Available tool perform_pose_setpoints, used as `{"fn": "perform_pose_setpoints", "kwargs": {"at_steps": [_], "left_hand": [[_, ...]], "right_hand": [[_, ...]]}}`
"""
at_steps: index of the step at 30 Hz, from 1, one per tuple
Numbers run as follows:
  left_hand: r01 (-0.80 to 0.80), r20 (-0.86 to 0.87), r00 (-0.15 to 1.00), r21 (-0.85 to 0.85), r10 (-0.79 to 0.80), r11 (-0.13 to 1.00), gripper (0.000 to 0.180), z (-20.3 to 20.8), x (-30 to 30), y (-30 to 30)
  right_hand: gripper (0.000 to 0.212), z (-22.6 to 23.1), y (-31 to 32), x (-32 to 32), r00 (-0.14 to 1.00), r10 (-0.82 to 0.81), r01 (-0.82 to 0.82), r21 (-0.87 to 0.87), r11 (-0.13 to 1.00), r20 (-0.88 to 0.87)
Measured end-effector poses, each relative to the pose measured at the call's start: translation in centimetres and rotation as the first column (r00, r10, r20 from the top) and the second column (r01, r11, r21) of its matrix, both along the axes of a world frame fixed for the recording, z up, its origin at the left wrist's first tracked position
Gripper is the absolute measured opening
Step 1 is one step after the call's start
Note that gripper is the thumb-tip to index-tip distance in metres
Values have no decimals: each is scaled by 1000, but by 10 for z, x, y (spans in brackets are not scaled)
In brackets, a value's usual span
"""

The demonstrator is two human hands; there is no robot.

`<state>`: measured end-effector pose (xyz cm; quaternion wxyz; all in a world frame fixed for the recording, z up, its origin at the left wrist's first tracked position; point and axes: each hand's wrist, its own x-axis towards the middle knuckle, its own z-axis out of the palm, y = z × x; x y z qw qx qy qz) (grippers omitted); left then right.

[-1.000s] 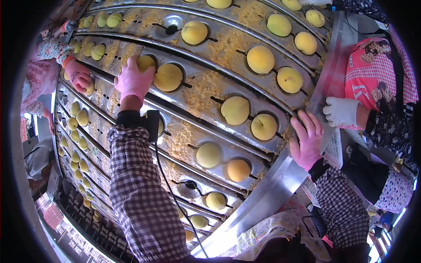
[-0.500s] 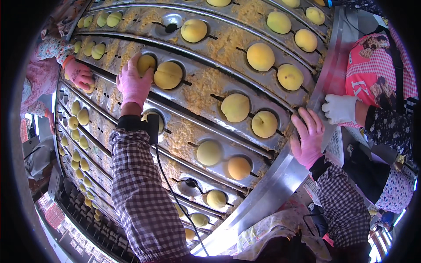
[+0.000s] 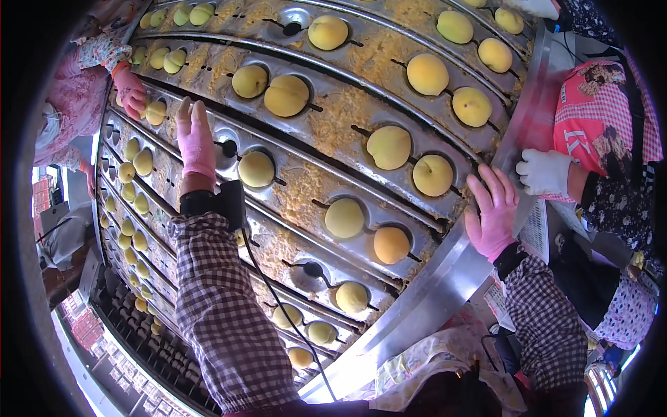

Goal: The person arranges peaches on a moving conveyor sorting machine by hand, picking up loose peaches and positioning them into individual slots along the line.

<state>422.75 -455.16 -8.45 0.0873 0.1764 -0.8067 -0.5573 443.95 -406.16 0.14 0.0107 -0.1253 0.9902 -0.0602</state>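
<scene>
My left hand (image 3: 196, 144), in a pink glove, reaches over the metal tray rows with fingers stretched out and nothing visible in it. Beside it are a vacant round cup (image 3: 226, 147) and a yellow peach (image 3: 256, 169) seated in its own cup. Just beyond my fingers, a greenish-yellow peach (image 3: 250, 81) and a larger peach (image 3: 286, 95) sit side by side in one tray. My right hand (image 3: 492, 214), also pink-gloved, rests with fingers apart on the metal side rail (image 3: 445, 267), close to a pale yellow peach (image 3: 432, 175).
Several more peaches sit in cups along the pulp-smeared trays. At left, a co-worker's pink-gloved hand (image 3: 129, 90) is by a peach (image 3: 155, 112). Across the rail at right is another person's white-gloved hand (image 3: 545, 172). A black cable (image 3: 281, 306) hangs along my left forearm.
My left hand has let go of the greenish-yellow peach and drawn back from it. The trays and peaches appear shifted up and right in view. My right hand stays on the rail.
</scene>
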Motion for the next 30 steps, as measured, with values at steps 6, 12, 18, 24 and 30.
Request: {"fn": "perform_pose_setpoints", "kwargs": {"at_steps": [6, 12, 18, 24, 30], "left_hand": [[-56, -39, 998, 30, 57, 998, 40, -1, 84, -23], [51, -67, 996, 11, -51, 999, 41, -5, 118, -37], [166, -1, 983, -428, -185, 888, 64, 6, 53, 9], [362, 206, 929, -675, -307, 643, 69, 2, -25, 40], [561, 418, 822, -710, -388, 425, 66, 7, -52, 58]], "right_hand": [[56, 1, -26, 36, 1000, -11, 10, 15, 1000, 8], [55, 3, -57, 70, 1000, -14, 14, -4, 1000, 8], [56, 1, -70, 89, 1000, -18, 18, 25, 1000, 6], [59, -4, -75, 91, 1000, 6, -5, 25, 1000, -13], [57, -5, -73, 89, 1000, -6, 6, -24, 1000, -23]]}}
